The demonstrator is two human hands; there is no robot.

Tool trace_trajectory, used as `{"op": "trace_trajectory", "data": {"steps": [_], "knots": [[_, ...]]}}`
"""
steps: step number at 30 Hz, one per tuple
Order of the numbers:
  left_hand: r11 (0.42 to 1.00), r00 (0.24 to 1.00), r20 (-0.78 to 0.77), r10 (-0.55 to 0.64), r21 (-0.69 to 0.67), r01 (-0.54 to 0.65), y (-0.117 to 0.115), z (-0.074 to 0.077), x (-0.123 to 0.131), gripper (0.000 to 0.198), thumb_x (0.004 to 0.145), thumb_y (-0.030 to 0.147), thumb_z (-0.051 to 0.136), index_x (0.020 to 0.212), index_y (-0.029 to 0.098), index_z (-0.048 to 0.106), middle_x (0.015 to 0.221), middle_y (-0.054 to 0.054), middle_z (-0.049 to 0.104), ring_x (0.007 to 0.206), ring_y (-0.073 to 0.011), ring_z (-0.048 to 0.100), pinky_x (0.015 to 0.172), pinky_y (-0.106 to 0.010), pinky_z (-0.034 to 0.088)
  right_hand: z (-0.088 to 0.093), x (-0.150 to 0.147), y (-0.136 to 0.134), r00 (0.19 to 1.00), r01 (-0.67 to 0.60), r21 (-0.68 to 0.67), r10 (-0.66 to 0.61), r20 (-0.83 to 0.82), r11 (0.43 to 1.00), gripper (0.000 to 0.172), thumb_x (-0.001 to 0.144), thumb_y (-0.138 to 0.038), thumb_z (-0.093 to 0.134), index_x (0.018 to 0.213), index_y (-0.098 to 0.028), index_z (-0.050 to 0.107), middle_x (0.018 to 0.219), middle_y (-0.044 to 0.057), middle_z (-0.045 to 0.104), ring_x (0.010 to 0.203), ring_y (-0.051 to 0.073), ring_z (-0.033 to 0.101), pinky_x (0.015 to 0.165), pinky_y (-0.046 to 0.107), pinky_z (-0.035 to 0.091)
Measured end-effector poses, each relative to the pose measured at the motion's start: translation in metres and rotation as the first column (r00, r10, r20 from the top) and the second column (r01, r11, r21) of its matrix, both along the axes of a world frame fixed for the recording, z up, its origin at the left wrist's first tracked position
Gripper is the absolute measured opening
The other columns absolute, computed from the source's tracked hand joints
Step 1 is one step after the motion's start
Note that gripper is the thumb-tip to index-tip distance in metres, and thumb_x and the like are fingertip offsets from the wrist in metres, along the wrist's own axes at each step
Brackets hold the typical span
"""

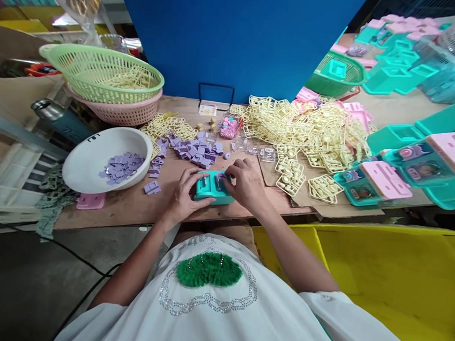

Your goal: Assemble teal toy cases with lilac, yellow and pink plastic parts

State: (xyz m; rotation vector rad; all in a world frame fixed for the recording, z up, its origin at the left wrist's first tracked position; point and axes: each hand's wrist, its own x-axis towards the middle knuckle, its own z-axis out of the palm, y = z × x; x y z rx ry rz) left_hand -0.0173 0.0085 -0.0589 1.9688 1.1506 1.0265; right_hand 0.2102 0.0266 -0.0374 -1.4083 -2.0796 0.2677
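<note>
A teal plastic toy housing (212,186) lies near the front edge of the wooden table (131,205). My left hand (184,196) grips its left side, fingers curled round it. My right hand (245,185) rests on its right side, fingertips pinched at the top over a small purple piece that is mostly hidden. A heap of small purple plastic pieces (195,150) lies just behind the housing. More purple pieces sit in a white bowl (92,156) to the left.
Cream plastic part frames (311,132) pile up at the right. Green and pink baskets (102,73) stand stacked at the back left. Finished teal and pink toys (386,176) line the right side. A yellow bin (399,276) sits below right. A blue board (237,36) stands behind.
</note>
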Motion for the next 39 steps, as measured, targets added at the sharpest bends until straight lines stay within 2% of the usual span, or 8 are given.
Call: {"op": "trace_trajectory", "data": {"steps": [4, 7, 11, 14, 20, 29, 35, 39], "knots": [[0.997, 0.98, 0.193, 0.04, -0.073, -0.027, -0.005, 0.014, -0.003, 0.07, 0.076, 0.059, 0.089, 0.132, 0.022, 0.069, 0.143, -0.016, 0.058, 0.136, -0.033, 0.059, 0.109, -0.044, 0.057, 0.005, -0.003, -0.001, 0.947, 0.022, 0.001, -0.02, -0.319, 1.0, 0.014, 0.092, -0.024, 0.069, 0.079, -0.021, 0.069, 0.079, 0.006, 0.067, 0.078, 0.022, 0.061, 0.072, 0.037, 0.052], [0.977, 0.884, 0.436, 0.17, -0.189, -0.095, -0.008, 0.037, 0.001, 0.052, 0.087, 0.056, 0.081, 0.124, 0.02, 0.073, 0.133, -0.013, 0.067, 0.119, -0.0246, 0.07, 0.101, -0.036, 0.061, 0.013, -0.005, -0.003, 0.747, -0.095, -0.093, 0.01, -0.664, 0.991, 0.025, 0.093, -0.045, 0.075, 0.087, -0.021, 0.073, 0.084, 0.004, 0.072, 0.076, 0.019, 0.066, 0.073, 0.035, 0.056], [0.832, 0.773, 0.609, 0.18, -0.513, 0.211, -0.007, 0.057, 0.013, 0.049, 0.079, 0.054, 0.089, 0.109, 0.018, 0.078, 0.103, -0.008, 0.079, 0.081, -0.015, 0.073, 0.073, -0.026, 0.062, 0.021, -0.016, -0.005, 0.542, -0.298, -0.217, -0.022, -0.84, 0.93, 0.046, 0.078, -0.066, 0.085, 0.085, -0.021, 0.077, 0.087, 0.004, 0.076, 0.079, 0.019, 0.07, 0.074, 0.033, 0.06], [0.735, 0.708, 0.659, 0.254, -0.607, 0.301, -0.007, 0.059, 0.019, 0.049, 0.068, 0.048, 0.097, 0.101, 0.018, 0.078, 0.096, -0.004, 0.08, 0.077, -0.0133, 0.072, 0.069, -0.024, 0.062, 0.021, -0.022, -0.005, 0.528, -0.342, -0.269, -0.052, -0.847, 0.9, 0.048, 0.074, -0.069, 0.086, 0.084, -0.022, 0.08, 0.088, 0.005, 0.079, 0.083, 0.02, 0.072, 0.078, 0.034, 0.062], [0.672, 0.649, 0.691, 0.32, -0.648, 0.359, -0.012, 0.062, 0.021, 0.045, 0.065, 0.037, 0.098, 0.1, 0.018, 0.077, 0.092, -0.002, 0.079, 0.07, -0.0104, 0.07, 0.067, -0.021, 0.063, 0.023, -0.024, -0.013, 0.612, -0.269, -0.163, 0.038, -0.79, 0.949, 0.036, 0.097, -0.056, 0.067, 0.11, -0.027, 0.084, 0.111, 0.009, 0.081, 0.104, 0.025, 0.075, 0.092, 0.041, 0.063], [0.861, 0.733, 0.627, 0.264, -0.496, 0.114, -0.012, 0.064, 0.018, 0.043, 0.069, 0.039, 0.095, 0.099, 0.018, 0.074, 0.089, 0.0, 0.076, 0.077, -0.0126, 0.071, 0.074, -0.026, 0.064, 0.056, -0.011, -0.024, 0.855, -0.298, 0.22, 0.362, -0.372, 0.929, 0.028, 0.098, -0.034, 0.075, 0.125, -0.031, 0.079, 0.124, 0.011, 0.077, 0.115, 0.026, 0.073, 0.099, 0.044, 0.062], [0.93, 0.808, 0.558, 0.19, -0.367, 0.034, -0.015, 0.055, 0.012, 0.044, 0.08, 0.042, 0.088, 0.114, 0.019, 0.072, 0.11, -0.006, 0.076, 0.1, -0.0192, 0.075, 0.095, -0.035, 0.063, 0.054, -0.011, -0.014, 0.856, -0.237, 0.148, 0.279, -0.436, 0.96, 0.023, 0.096, -0.036, 0.076, 0.117, -0.028, 0.083, 0.114, 0.009, 0.081, 0.105, 0.026, 0.076, 0.095, 0.043, 0.064], [0.966, 0.92, 0.381, 0.088, -0.258, 0.014, -0.014, 0.026, -0.002, 0.076, 0.074, 0.042, 0.093, 0.141, 0.023, 0.062, 0.151, -0.013, 0.061, 0.141, -0.0288, 0.06, 0.124, -0.045, 0.045, 0.038, -0.003, -0.008, 0.804, -0.201, 0.004, 0.167, -0.571, 0.98, 0.033, 0.091, -0.044, 0.081, 0.117, -0.025, 0.082, 0.111, 0.01, 0.082, 0.1, 0.026, 0.077, 0.091, 0.043, 0.066]]}}
